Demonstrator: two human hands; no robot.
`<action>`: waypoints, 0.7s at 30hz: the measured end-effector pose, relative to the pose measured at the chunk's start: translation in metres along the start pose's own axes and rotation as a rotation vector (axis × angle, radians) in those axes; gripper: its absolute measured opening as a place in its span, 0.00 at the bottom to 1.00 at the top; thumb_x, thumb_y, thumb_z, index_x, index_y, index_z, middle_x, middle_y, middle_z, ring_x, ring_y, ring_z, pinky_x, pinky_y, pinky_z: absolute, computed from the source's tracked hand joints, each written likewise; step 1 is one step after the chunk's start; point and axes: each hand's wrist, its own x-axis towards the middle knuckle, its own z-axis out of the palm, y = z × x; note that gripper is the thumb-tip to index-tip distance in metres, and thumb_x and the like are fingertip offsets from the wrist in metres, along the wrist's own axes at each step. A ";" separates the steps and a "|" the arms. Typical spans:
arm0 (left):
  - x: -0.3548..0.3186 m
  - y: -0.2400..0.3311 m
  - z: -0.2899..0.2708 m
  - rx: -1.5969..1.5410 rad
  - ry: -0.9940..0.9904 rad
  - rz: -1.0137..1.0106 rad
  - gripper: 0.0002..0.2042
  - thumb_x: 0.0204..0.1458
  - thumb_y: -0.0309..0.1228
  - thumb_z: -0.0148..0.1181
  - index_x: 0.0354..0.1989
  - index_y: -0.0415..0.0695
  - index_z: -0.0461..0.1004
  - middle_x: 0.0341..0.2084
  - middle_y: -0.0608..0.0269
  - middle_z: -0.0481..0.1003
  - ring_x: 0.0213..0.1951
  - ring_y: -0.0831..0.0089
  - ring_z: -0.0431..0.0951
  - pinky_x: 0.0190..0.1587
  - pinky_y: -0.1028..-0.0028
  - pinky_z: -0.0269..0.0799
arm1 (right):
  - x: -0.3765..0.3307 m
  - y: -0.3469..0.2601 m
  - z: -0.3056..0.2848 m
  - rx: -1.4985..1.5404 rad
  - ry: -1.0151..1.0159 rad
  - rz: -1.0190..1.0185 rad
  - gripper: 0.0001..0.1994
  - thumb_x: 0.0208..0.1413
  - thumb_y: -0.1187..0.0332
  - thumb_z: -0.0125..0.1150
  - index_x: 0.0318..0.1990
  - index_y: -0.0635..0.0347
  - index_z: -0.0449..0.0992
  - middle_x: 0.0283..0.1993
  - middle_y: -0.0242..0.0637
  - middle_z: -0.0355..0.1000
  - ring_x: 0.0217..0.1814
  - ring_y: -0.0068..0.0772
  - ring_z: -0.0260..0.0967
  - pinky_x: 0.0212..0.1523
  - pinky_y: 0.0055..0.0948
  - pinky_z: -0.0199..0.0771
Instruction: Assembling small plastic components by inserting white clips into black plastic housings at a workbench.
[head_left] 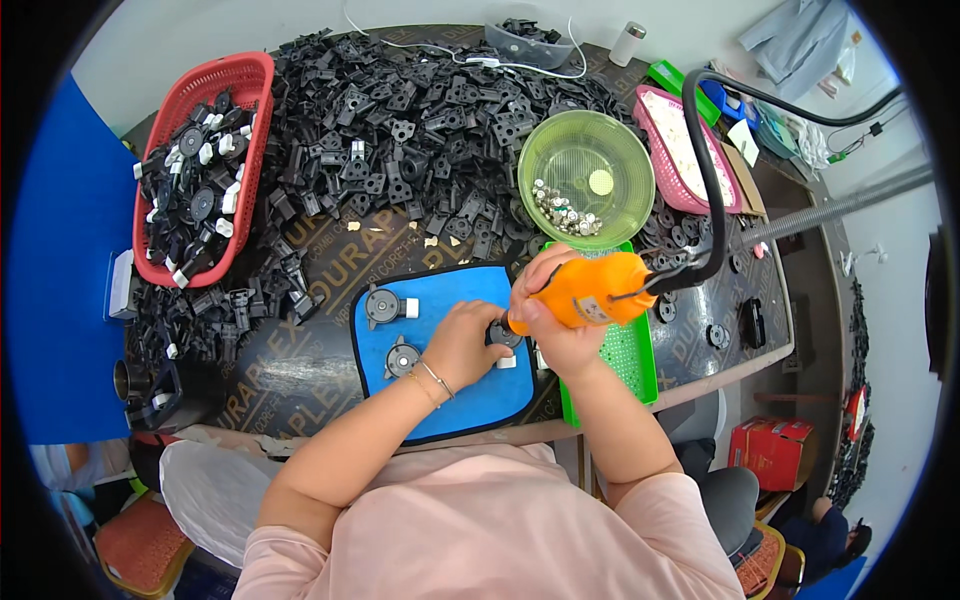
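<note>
My right hand (pixel 562 335) is wrapped round an orange power screwdriver (pixel 598 290), whose tip points left onto a black round-ended part (pixel 508 337). Fingers of my left hand (pixel 460 338) press that part against a blue mat (pixel 480 405) from its left side. A white tab (pixel 506 363) sticks out of the part's near side. Left of my left hand, two similar parts with grey discs lie on the mat, the farther assembly (pixel 382 307) and the nearer assembly (pixel 402 357). The screwdriver's very tip is hidden by my hand.
Black plastic pieces (pixel 400 130) are heaped across the back. At left stands a red basket (pixel 262 130) of parts. A green round basket (pixel 640 165) holds small metal pieces, beside a pink basket (pixel 690 207). A green tray (pixel 648 370) lies under my right wrist; a black cable (pixel 712 170) arches to the screwdriver.
</note>
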 end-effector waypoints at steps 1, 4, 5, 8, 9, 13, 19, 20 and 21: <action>0.000 0.003 -0.002 -0.005 -0.024 -0.022 0.20 0.34 0.28 0.71 0.39 0.41 0.74 0.34 0.55 0.74 0.40 0.54 0.71 0.46 0.64 0.67 | 0.000 0.002 -0.001 0.024 0.017 0.002 0.10 0.45 0.82 0.56 0.36 0.63 0.65 0.34 0.38 0.61 0.25 0.28 0.66 0.28 0.26 0.70; 0.001 0.002 -0.001 -0.011 -0.041 -0.045 0.20 0.34 0.29 0.71 0.39 0.40 0.74 0.35 0.54 0.74 0.41 0.54 0.71 0.46 0.64 0.67 | 0.002 0.003 -0.006 0.036 0.045 -0.012 0.10 0.46 0.80 0.58 0.36 0.63 0.65 0.34 0.38 0.61 0.26 0.28 0.66 0.28 0.27 0.70; 0.001 0.001 0.000 -0.013 -0.033 -0.047 0.21 0.34 0.29 0.71 0.40 0.40 0.74 0.35 0.54 0.74 0.41 0.54 0.71 0.46 0.64 0.67 | 0.002 0.002 -0.007 0.026 0.055 -0.027 0.10 0.46 0.79 0.58 0.36 0.63 0.65 0.34 0.39 0.61 0.26 0.28 0.66 0.28 0.27 0.71; 0.001 0.000 0.000 -0.021 -0.029 -0.035 0.22 0.34 0.28 0.71 0.41 0.39 0.74 0.37 0.54 0.74 0.42 0.54 0.71 0.47 0.64 0.67 | 0.000 -0.001 -0.009 0.071 0.125 -0.002 0.11 0.46 0.78 0.60 0.36 0.64 0.65 0.36 0.40 0.61 0.26 0.29 0.67 0.28 0.27 0.71; -0.001 0.000 0.001 -0.021 -0.028 -0.035 0.22 0.34 0.28 0.71 0.41 0.39 0.74 0.37 0.54 0.74 0.42 0.54 0.71 0.47 0.64 0.67 | 0.000 -0.004 -0.009 0.071 0.125 -0.003 0.11 0.46 0.78 0.60 0.36 0.64 0.65 0.36 0.40 0.61 0.26 0.29 0.67 0.28 0.27 0.71; -0.004 0.006 -0.004 -0.035 0.122 0.069 0.19 0.36 0.28 0.69 0.41 0.40 0.74 0.38 0.55 0.74 0.43 0.54 0.71 0.48 0.64 0.67 | 0.003 -0.018 -0.009 0.145 0.113 0.008 0.12 0.46 0.77 0.59 0.37 0.64 0.65 0.37 0.40 0.61 0.26 0.29 0.66 0.29 0.28 0.71; -0.006 0.005 -0.006 0.139 0.215 0.228 0.10 0.39 0.25 0.65 0.32 0.43 0.76 0.37 0.59 0.75 0.41 0.59 0.72 0.44 0.65 0.68 | 0.003 -0.026 -0.006 0.229 0.132 0.019 0.12 0.45 0.77 0.59 0.37 0.64 0.64 0.37 0.40 0.61 0.27 0.29 0.66 0.30 0.29 0.71; -0.006 0.005 -0.006 0.167 0.251 0.242 0.08 0.38 0.23 0.66 0.29 0.42 0.76 0.36 0.60 0.76 0.39 0.59 0.73 0.42 0.65 0.69 | 0.003 -0.028 -0.005 0.255 0.141 0.024 0.12 0.45 0.76 0.59 0.37 0.64 0.64 0.37 0.40 0.61 0.27 0.29 0.66 0.30 0.29 0.71; -0.006 0.005 -0.006 0.168 0.251 0.243 0.08 0.38 0.23 0.66 0.29 0.42 0.76 0.36 0.60 0.76 0.39 0.59 0.73 0.42 0.65 0.69 | 0.003 -0.029 -0.005 0.255 0.141 0.022 0.12 0.45 0.76 0.59 0.37 0.64 0.64 0.37 0.40 0.61 0.27 0.29 0.66 0.30 0.29 0.71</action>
